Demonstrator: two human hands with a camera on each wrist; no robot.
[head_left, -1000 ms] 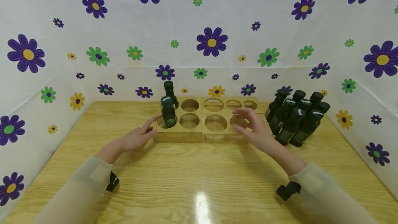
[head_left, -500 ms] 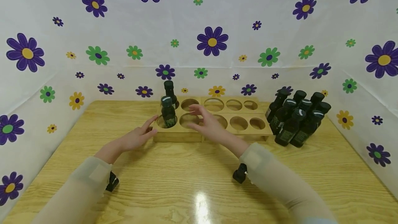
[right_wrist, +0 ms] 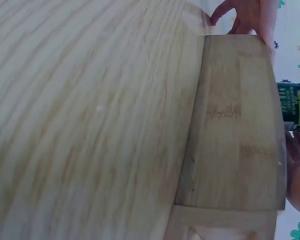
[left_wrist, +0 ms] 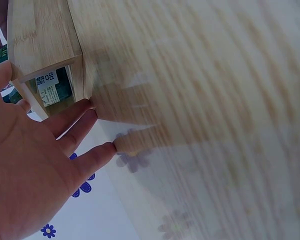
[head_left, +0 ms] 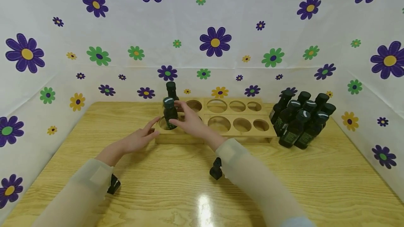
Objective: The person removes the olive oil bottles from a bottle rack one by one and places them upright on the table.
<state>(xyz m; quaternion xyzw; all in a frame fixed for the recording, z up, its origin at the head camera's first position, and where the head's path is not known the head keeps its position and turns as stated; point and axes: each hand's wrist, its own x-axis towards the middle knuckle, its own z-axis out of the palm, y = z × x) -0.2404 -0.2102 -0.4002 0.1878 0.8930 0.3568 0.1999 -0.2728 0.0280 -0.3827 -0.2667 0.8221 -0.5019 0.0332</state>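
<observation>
A bamboo rack (head_left: 180,138) with two rows of round holes stands on the table. In its front left hole stands a dark, black-capped bottle (head_left: 169,111); its green label (right_wrist: 290,102) shows in the right wrist view. My right hand (head_left: 193,123) holds this bottle from the right, thumb in front and fingers behind. A second dark bottle (head_left: 171,89) stands in the hole behind. My left hand (head_left: 139,140) rests against the rack's left end with its fingers extended. The left wrist view shows a bottle's label (left_wrist: 49,87) through the rack's open end.
Several more dark bottles (head_left: 298,122) stand close together on the wooden table (head_left: 157,185), just right of the rack. A flower-printed white cloth (head_left: 126,20) encloses the back and sides.
My right hand has moved left across the rack, from its right half to the front left bottle, and closed around it. My left hand has kept its place.
</observation>
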